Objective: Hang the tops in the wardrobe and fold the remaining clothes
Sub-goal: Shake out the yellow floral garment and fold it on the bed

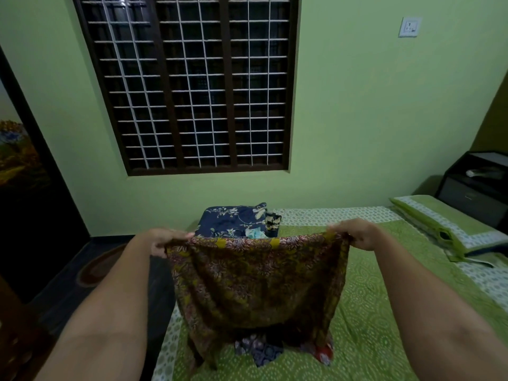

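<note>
Green bed (folded clothes, pillow)

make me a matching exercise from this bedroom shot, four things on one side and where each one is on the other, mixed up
Things
1. brown and mustard printed garment
2. folded navy floral cloth
3. green pillow
4. wall socket

Places
A. at the far edge of the bed, below the window
B. high on the green wall, right of the window
C. held up by its top edge, left hand and right hand each gripping a corner
D. at the right end of the bed, beside the dark bedside cabinet

Pairs: 1-C, 2-A, 3-D, 4-B
</note>
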Available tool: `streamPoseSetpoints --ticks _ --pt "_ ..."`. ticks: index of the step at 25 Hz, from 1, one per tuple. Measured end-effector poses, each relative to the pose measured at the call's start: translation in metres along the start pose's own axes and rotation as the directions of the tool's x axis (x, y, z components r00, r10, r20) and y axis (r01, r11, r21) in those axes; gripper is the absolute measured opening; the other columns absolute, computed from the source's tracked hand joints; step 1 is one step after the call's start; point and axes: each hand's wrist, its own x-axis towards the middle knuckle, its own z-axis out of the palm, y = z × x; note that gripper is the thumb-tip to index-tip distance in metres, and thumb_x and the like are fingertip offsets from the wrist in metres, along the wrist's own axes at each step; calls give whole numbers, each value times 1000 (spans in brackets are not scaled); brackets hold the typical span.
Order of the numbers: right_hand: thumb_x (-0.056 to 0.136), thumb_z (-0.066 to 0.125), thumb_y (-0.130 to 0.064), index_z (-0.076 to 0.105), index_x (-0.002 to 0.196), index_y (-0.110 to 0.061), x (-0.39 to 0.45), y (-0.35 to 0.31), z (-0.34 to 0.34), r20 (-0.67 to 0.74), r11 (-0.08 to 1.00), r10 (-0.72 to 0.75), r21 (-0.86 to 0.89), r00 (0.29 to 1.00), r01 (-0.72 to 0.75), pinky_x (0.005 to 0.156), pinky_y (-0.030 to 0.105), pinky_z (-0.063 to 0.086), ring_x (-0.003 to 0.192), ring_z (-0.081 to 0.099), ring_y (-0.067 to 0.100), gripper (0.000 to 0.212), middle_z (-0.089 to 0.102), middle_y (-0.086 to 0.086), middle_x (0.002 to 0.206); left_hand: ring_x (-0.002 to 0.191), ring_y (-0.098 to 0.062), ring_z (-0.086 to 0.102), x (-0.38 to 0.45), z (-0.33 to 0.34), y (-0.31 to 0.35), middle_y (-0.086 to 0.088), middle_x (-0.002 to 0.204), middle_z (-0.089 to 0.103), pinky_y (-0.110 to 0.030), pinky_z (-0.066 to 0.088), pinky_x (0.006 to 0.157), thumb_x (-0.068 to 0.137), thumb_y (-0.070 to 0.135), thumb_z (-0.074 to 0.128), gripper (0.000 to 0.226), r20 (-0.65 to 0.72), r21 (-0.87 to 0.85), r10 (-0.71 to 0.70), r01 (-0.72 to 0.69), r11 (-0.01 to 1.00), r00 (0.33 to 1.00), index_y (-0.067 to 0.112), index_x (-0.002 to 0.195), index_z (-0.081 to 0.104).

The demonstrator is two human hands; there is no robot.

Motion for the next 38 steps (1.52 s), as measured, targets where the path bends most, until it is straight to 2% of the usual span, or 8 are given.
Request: streamPoseSetpoints --ticks 4,8,13,20,23,26,31,38 --pt "75 80 -8 73 97 -8 2 16 2 5 799 -60 -599 998 51 77 24 43 90 55 13 24 65 2 90 106 -28 62 11 -2 -12 -15 120 64 -33 52 91 75 7 75 30 95 281 -142 110 953 985 5 104 70" --pt "82 74 -26 68 78 -13 14 12 -2 -100 585 -226 -809 969 53 59 26 37 79 56 24 15 54 5 70 82 -22 56 13 5 -8 -9 96 64 -28 42 68 86 23 69 25 -240 474 92 34 880 966 5 103 70" --pt "76 74 -36 62 66 -25 29 -23 -22 -508 906 -394 -356 766 230 82 44 44 88 63 31 19 65 -1 79 90 -35 62 8 0 19 -29 96 66 -36 44 73 79 26 76 43 -640 279 454 -363 889 620 -13 93 67" --pt "89 66 -25 69 107 -9 -3 -56 -10 -515 887 -405 -20 755 462 80 24 52 96 63 20 24 70 5 102 91 -19 59 -1 0 43 -12 103 69 -32 51 84 84 28 71 37 -717 -6 364 -527 850 594 0 108 68" --pt "93 58 -19 71 88 -17 -65 -98 -13 -440 589 -583 351 683 728 62 15 51 76 65 8 14 70 -8 78 100 -25 61 -40 -10 68 -7 99 69 -36 56 84 82 30 72 31 -654 -431 452 -789 437 607 9 103 67" --pt "89 51 -20 70 78 -26 -108 -123 -27 -335 200 -782 665 526 720 70 21 52 73 61 6 22 67 -9 78 104 -30 62 -93 -24 94 -12 108 63 -42 55 87 80 46 69 42 -507 -652 744 -758 -1 435 15 106 59" --pt "79 66 -7 67 78 -19 -103 -179 72 -150 453 -786 521 600 724 60 17 48 57 59 1 13 66 -10 66 54 -3 58 -132 100 182 10 63 64 -16 48 53 91 12 56 13 -211 -367 882 -871 327 421 17 85 67" --pt "75 74 -6 71 67 -28 -86 -194 102 14 467 -850 481 526 742 76 29 53 75 63 13 23 70 -4 78 65 -12 65 -114 157 193 -3 73 69 -22 55 60 68 13 71 6 -26 -562 919 -766 311 392 11 74 71"
